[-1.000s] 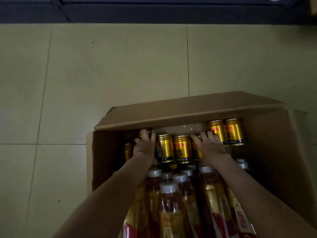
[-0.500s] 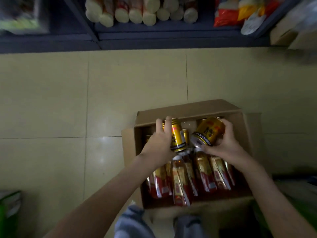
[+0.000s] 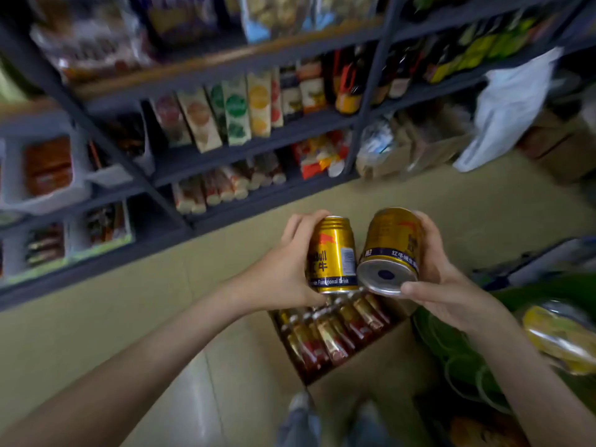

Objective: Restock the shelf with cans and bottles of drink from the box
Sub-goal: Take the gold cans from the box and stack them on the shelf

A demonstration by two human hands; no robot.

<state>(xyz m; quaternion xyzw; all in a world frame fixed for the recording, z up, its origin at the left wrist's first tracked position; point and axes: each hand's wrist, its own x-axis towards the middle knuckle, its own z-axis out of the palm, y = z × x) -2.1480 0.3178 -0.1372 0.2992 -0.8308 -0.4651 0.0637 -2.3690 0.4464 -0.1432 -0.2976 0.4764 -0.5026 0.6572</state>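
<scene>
My left hand [image 3: 283,272] grips a gold drink can [image 3: 332,256], held upright. My right hand [image 3: 442,279] grips a second gold can [image 3: 392,250], tilted so its silver base faces me. Both cans are held side by side, above the floor and above the open cardboard box [image 3: 371,369]. Red and gold bottles [image 3: 332,330] lie packed in the box below my hands. A dark metal shelf [image 3: 251,146] stands ahead, stocked with packets and bottles.
Tan floor tiles run between me and the shelf. A white plastic bag [image 3: 509,108] hangs at the right of the shelving. A green basket [image 3: 458,359] with packaged goods stands to the right of the box. My feet show at the bottom edge.
Both hands took a gold can each out of the box and raised them. My view has swung up from the box to the shelf.
</scene>
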